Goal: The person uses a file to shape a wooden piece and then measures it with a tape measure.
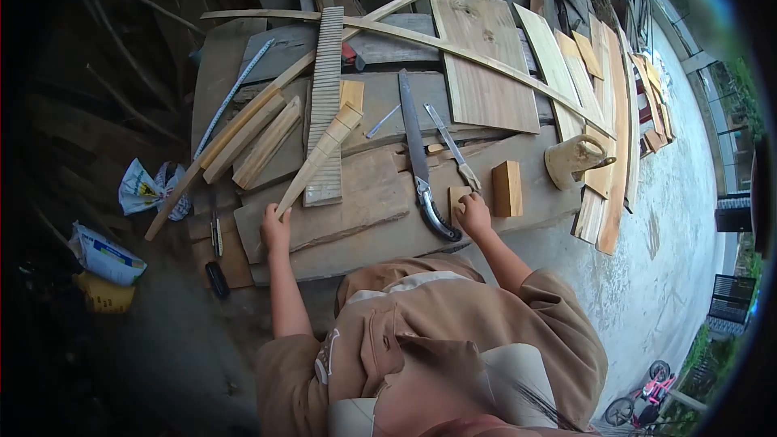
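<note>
My left hand (276,228) is closed around the narrow end of a tapered wooden strip (320,154) marked with crosswise lines. Its wide end rests over a ridged wooden board (324,97). On the bench's near side, my right hand (472,212) has its fingers curled at the edge of a small wooden block (456,196); the fingertips are partly hidden. Just beyond those fingers lies a slim tool with a thin metal blade (453,148). A handsaw (415,142) with a dark curved handle lies left of the block, and a thicker wooden block (507,188) stands to the right.
The rough plank bench (356,194) carries a wide board (486,61), long crossing strips (477,57) and a beige mug-like container (573,160). A measuring tape (232,97) and a black-handled tool (216,279) lie left. More planks (613,129) line the right side.
</note>
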Available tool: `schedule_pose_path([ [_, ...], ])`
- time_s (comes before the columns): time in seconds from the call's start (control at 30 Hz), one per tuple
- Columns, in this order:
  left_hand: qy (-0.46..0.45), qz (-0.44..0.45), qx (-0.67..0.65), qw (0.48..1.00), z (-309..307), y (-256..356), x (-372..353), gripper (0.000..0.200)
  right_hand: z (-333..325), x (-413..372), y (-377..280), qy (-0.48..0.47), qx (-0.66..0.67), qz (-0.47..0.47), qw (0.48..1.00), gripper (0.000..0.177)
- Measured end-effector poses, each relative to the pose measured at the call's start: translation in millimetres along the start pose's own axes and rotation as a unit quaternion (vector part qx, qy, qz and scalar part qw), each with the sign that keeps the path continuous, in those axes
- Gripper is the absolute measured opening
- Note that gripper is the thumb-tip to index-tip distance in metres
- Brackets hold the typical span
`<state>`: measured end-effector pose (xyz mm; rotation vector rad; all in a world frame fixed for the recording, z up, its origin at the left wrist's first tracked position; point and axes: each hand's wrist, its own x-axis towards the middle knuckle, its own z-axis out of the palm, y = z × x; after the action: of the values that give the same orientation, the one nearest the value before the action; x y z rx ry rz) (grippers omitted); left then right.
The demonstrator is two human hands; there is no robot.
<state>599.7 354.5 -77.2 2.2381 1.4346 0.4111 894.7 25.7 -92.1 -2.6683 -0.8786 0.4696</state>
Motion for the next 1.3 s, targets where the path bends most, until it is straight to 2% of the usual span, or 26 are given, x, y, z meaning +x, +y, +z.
schedule_pose_path([
  [0.07, -0.010, 0.008, -0.011, 1.000, 1, 0, -1, 0.026, 6, -12, 10, 0.018, -0.012, 0.030, 0.999, 0.023],
  [0.17, -0.012, 0.014, -0.006, 1.000, -1, 2, 0, 0.024, 9, -25, 18, -0.026, -0.005, 0.059, 0.998, 0.025],
  [0.33, -0.013, 0.030, 0.013, 0.999, -1, -4, -3, 0.027, 16, -35, 26, -0.036, 0.045, 0.098, 0.994, 0.030],
  [0.47, -0.028, 0.054, 0.034, 0.998, -3, -7, -7, 0.034, 16, -31, 34, 0.020, 0.080, 0.123, 0.989, 0.031],
  [0.53, -0.021, 0.052, 0.065, 0.996, -13, 9, -15, 0.042, 14, -22, 39, 0.082, 0.068, 0.126, 0.986, 0.029],
  [0.6, -0.033, 0.042, 0.086, 0.995, -16, 7, -17, 0.045, 12, -9, 42, 0.091, 0.056, 0.126, 0.986, 0.030],
  [0.73, -0.061, 0.027, 0.126, 0.990, -18, -2, -20, 0.049, 5, 24, 41, 0.125, 0.057, 0.078, 0.987, 0.030],
  [0.87, -0.056, 0.013, 0.120, 0.991, -15, -8, -24, 0.050, 3, 54, 36, 0.083, 0.000, 0.055, 0.995, 0.029],
  [1.07, -0.031, -0.029, 0.142, 0.989, -15, 26, -30, 0.060, 1, 82, 29, 0.026, -0.059, 0.077, 0.995, 0.035],
  [1.13, -0.051, -0.005, 0.152, 0.987, -14, 43, -22, 0.061, 3, 90, 32, -0.047, -0.062, 0.101, 0.992, 0.038],
  [1.17, -0.052, 0.018, 0.143, 0.988, -13, 51, -15, 0.061, 8, 93, 35, -0.031, -0.061, 0.093, 0.993, 0.038],
  [1.3, -0.061, 0.088, 0.131, 0.986, 7, 81, 28, 0.061, -4, 97, 34, -0.063, -0.021, 0.112, 0.991, 0.030],
])
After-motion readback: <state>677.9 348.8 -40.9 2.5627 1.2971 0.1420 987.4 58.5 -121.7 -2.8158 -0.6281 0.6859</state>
